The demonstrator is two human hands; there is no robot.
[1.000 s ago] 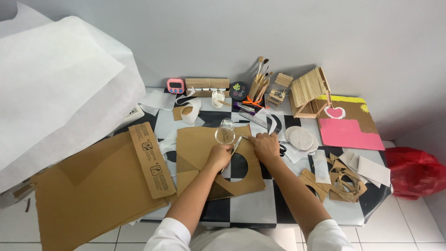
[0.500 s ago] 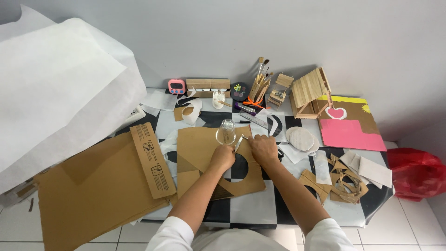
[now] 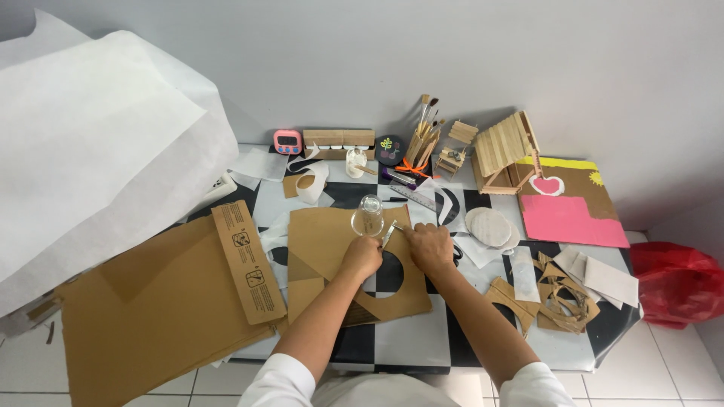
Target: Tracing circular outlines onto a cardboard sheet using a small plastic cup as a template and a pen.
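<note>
Pressing flat brown cardboard with its round hole, the left hand is fisted; the right hand pinches a thin metal blade beside a clear glass

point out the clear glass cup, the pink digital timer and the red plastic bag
clear glass cup (image 3: 368, 216), head view, on its side wall.
pink digital timer (image 3: 287, 141), head view, on its front face.
red plastic bag (image 3: 675, 283), head view, on its bulging top.

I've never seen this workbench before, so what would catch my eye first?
Two hands, left hand and right hand, press a brown cardboard sheet with a round hole, beside an upturned clear glass. A pink panel glows at right; white paper billows at left.
</note>
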